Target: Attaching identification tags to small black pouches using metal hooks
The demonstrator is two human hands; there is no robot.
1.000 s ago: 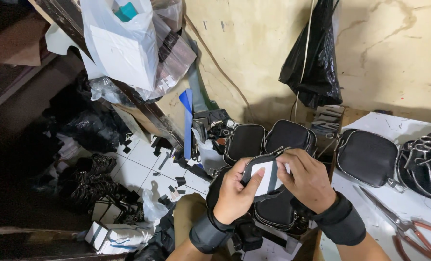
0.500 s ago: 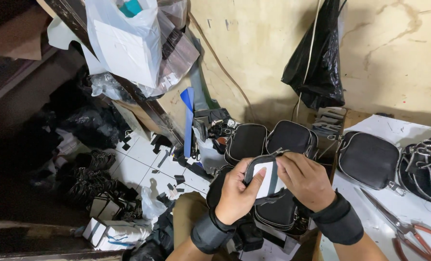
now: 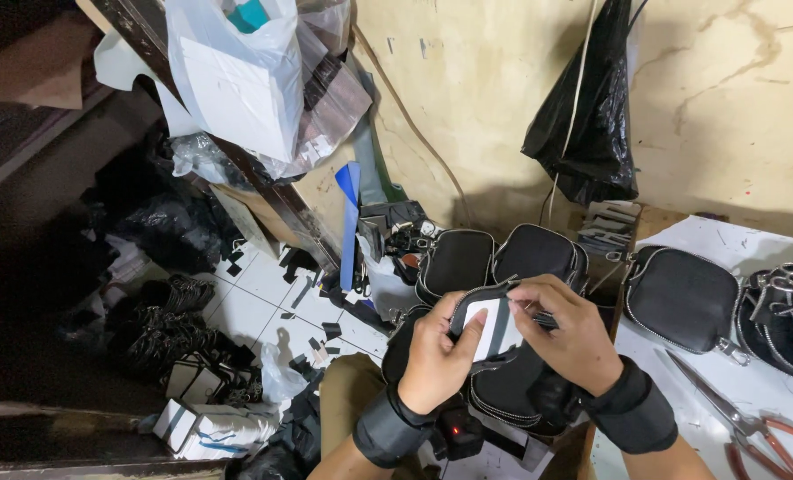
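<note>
left grip: my left hand (image 3: 439,354) is wrapped round the near-left edge of a small black zip pouch (image 3: 494,373), thumb lying across a white card (image 3: 487,327) that shows in its open mouth.
right grip: my right hand (image 3: 567,336) pinches the pouch's top edge on the far-right side, fingertips (image 3: 522,300) curled over the rim beside the card.
change: against the earlier views both hands keep the same hold and the pouch stays in the same place; the card shows about as much as it did, so i judge the work at the pouch mouth is in the same step, not finished.
pouch look: black, soft, rounded corners, a zip running round the edge, mouth pulled open toward me; it sits in front of my chest, above another black pouch in my lap.
wrists: dark padded bands (image 3: 386,430) on both forearms.
just beyond: two shut black pouches (image 3: 496,258) stand side by side, touching.
counter: the white counter (image 3: 752,391) on my right carries one more pouch (image 3: 684,299), a heap of zipped black pieces (image 3: 785,313) and red-handled scissors (image 3: 752,428).
further out: a black plastic bag (image 3: 585,124) hangs on the stained wall; a white plastic bag (image 3: 236,80) sits up left; black offcuts litter the tiled floor (image 3: 263,302).
</note>
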